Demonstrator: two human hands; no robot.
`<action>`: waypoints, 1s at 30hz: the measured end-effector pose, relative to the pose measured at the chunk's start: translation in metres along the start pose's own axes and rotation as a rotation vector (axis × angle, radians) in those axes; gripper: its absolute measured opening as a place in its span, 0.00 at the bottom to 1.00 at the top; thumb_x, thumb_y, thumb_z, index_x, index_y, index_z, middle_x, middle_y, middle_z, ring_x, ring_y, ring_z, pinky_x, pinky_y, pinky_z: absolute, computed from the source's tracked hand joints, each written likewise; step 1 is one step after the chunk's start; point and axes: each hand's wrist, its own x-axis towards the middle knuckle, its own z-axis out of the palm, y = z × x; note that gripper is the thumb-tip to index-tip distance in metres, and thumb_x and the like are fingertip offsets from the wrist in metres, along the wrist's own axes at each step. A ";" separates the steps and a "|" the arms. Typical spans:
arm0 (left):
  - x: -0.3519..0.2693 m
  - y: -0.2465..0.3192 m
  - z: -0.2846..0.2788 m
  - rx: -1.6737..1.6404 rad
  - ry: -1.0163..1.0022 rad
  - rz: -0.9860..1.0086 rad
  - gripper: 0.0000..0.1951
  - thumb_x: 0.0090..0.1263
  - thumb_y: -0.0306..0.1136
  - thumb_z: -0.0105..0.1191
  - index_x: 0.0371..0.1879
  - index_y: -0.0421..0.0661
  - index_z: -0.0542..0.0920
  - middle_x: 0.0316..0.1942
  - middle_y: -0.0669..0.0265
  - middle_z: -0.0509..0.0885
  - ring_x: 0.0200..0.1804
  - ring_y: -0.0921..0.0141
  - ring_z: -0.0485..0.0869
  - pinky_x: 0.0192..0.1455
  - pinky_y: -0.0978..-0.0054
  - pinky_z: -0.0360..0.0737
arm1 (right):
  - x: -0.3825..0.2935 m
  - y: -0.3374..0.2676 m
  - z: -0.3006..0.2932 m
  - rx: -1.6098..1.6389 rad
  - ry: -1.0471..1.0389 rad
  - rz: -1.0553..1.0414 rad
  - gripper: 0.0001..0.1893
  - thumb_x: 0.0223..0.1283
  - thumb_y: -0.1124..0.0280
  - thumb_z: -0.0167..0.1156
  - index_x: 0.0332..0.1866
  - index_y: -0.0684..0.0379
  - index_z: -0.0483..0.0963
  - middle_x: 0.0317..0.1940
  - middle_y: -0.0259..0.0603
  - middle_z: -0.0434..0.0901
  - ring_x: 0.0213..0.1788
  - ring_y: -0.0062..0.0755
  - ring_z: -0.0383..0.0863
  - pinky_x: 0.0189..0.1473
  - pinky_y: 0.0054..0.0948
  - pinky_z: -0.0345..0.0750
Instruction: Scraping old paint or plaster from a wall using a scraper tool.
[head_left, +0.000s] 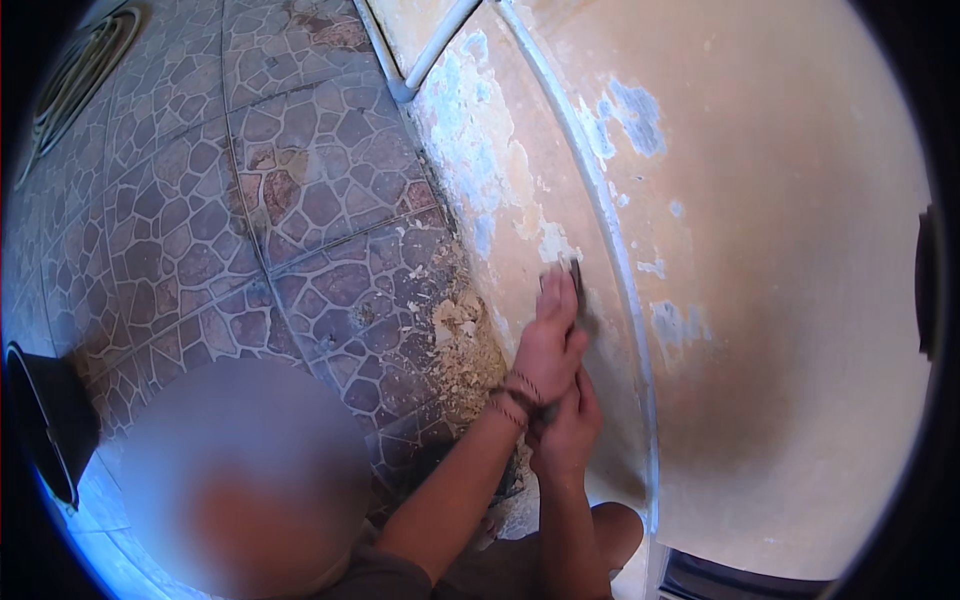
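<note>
A dark flat-bladed scraper meets the lower wall just below a bare white patch. My left hand, with cord bracelets at its wrist, has its fingers stretched along the blade. Behind it, my right hand is closed around what seems to be the handle, mostly hidden by the hands. Peach paint covers the wall, with white and grey patches where it has come off. Paint flakes and crumbs lie heaped along the foot of the wall, left of my hands.
A raised pale pipe or strip runs along the wall, right of my hands. Another pipe bends at the far floor corner. On the stone-patterned floor are a black bucket and a coiled hose. My bent knee is close to the wall.
</note>
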 end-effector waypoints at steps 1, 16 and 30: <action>0.012 -0.001 -0.010 -0.004 -0.002 -0.008 0.31 0.59 0.21 0.46 0.64 0.34 0.56 0.62 0.39 0.61 0.68 0.55 0.59 0.66 0.71 0.60 | 0.007 0.001 0.010 -0.006 0.004 0.005 0.19 0.67 0.71 0.45 0.57 0.74 0.66 0.46 0.45 0.76 0.43 0.24 0.76 0.45 0.21 0.74; 0.115 -0.023 -0.068 -0.053 0.042 0.047 0.31 0.59 0.21 0.45 0.65 0.37 0.56 0.67 0.43 0.54 0.70 0.58 0.53 0.69 0.74 0.55 | 0.049 -0.041 0.098 -0.074 -0.117 0.142 0.20 0.66 0.69 0.46 0.57 0.73 0.65 0.50 0.47 0.73 0.48 0.29 0.75 0.48 0.25 0.74; 0.127 -0.022 -0.072 -0.083 0.054 -0.016 0.29 0.62 0.28 0.44 0.63 0.32 0.56 0.64 0.39 0.57 0.69 0.50 0.54 0.70 0.68 0.54 | 0.075 -0.021 0.109 -0.084 -0.141 -0.051 0.19 0.64 0.63 0.48 0.57 0.60 0.68 0.25 0.33 0.73 0.10 0.15 0.62 0.10 0.18 0.54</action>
